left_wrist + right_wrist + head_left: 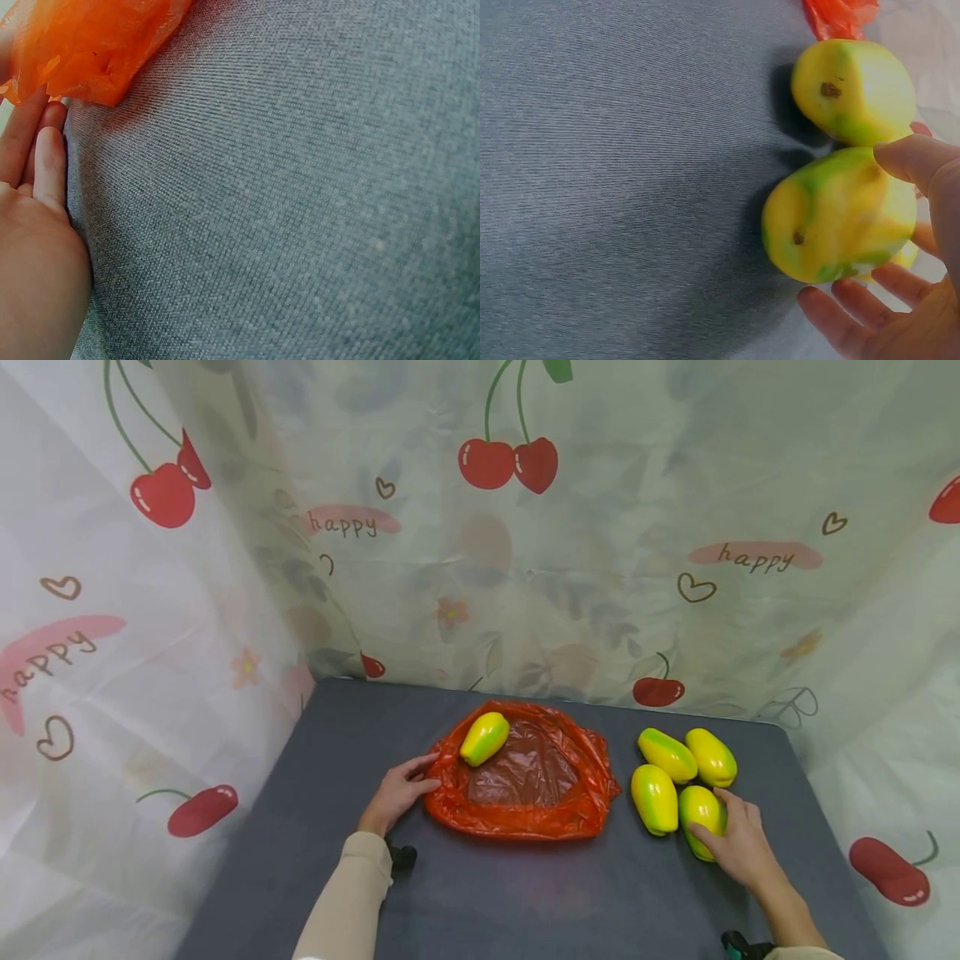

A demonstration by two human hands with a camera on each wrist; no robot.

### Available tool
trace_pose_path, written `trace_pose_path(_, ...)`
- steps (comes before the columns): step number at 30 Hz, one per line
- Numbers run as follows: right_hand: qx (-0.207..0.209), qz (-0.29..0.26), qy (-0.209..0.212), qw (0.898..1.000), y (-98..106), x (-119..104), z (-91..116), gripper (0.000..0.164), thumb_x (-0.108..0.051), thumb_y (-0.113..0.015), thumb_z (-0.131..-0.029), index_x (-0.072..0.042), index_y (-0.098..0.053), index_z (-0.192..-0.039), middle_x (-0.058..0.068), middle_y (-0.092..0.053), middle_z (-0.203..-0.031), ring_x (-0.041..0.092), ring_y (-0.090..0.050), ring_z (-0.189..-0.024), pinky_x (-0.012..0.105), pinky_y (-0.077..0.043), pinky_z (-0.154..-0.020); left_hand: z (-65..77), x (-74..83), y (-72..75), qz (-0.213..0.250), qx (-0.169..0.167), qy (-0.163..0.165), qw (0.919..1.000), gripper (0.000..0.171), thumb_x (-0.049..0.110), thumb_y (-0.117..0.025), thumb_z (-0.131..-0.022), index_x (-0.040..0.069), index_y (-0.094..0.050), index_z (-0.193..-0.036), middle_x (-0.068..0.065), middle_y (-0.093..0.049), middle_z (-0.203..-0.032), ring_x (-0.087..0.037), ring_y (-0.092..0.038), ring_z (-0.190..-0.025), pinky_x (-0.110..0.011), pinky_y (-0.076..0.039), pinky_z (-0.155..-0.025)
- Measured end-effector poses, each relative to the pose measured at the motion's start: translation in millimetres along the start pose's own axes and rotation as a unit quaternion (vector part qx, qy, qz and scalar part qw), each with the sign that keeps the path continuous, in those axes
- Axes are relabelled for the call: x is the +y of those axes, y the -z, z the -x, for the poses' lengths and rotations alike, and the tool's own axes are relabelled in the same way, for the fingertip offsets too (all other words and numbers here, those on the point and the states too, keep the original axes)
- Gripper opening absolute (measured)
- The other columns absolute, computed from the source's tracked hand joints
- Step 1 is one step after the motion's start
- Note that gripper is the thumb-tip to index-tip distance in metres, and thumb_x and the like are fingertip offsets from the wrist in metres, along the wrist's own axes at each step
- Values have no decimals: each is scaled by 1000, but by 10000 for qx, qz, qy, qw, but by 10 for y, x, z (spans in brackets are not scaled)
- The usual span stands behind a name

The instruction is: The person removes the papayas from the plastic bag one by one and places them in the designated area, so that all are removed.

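Observation:
An orange-red plastic bag (517,822) lies spread on the table, its mouth wide and its rim bunched up. One yellow-green papaya (484,738) rests inside it at the upper left. My left hand (399,793) is at the bag's left rim, fingertips and thumb touching the plastic with a gap between them. In the left wrist view its fingers lie fairly straight beneath the plastic (97,52). At the right, my right hand (741,839) grips the nearest papaya (840,217), thumb on one side and fingers curved round the other. That papaya sits among the others.
Three more papayas, a left one (654,800), a back one (667,755) and a far-right one (711,757), lie close around the gripped one. All stand on a dark grey table (525,902). A cherry-printed curtain (585,568) encloses the back and sides.

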State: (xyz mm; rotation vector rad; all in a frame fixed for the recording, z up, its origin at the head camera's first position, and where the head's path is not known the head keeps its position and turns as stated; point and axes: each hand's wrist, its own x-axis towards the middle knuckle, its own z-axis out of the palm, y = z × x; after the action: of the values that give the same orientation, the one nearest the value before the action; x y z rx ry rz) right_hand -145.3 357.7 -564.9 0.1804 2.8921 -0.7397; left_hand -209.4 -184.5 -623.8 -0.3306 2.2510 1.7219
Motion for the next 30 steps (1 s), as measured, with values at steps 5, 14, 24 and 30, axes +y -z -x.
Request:
trace_pose_path(5, 104, -72, 14, 9999, 127, -35, -11, 89, -37, -63, -99, 18, -17, -152, 46, -22, -144, 58, -31, -127, 74, -37, -101, 0, -4, -4, 41, -14, -19, 10000, 53, 28, -78, -90, 31, -62, -141, -4, -53, -154, -30, -46, -146, -53, -38, -121)
trace_pose_path(14, 377, 80, -11, 9993, 350, -268, -35, 97, -56, -52, -102, 14, -12, -156, 48, -19, -148, 65, -27, -127, 77, -35, -100, -14, -15, 5, 74, -46, -17, 10000, 53, 29, -79, -90, 32, -63, -140, -4, -53, -155, -29, -47, -146, -52, -38, -121)
trace_pose_path(24, 760, 544, 162, 9955, 332, -568, -42, 97, -70, -39, -100, -5, -7, -163, 41, -9, -159, 69, -17, -135, 82, -22, -106, -4, 2, 3, 39, -58, -10, 10000, 53, 28, -78, -90, 31, -62, -141, -4, -52, -156, -30, -47, -146, -53, -38, -121)
trace_pose_path(30, 874, 824, 556, 9912, 331, -749, -66, 95, -72, -38, -99, -14, -3, -165, 36, -1, -165, 66, -4, -145, 86, -5, -110, -12, 6, 5, 73, -45, -50, 10000, 53, 26, -79, -90, 29, -62, -141, -5, -53, -155, -30, -48, -145, -53, -38, -121)
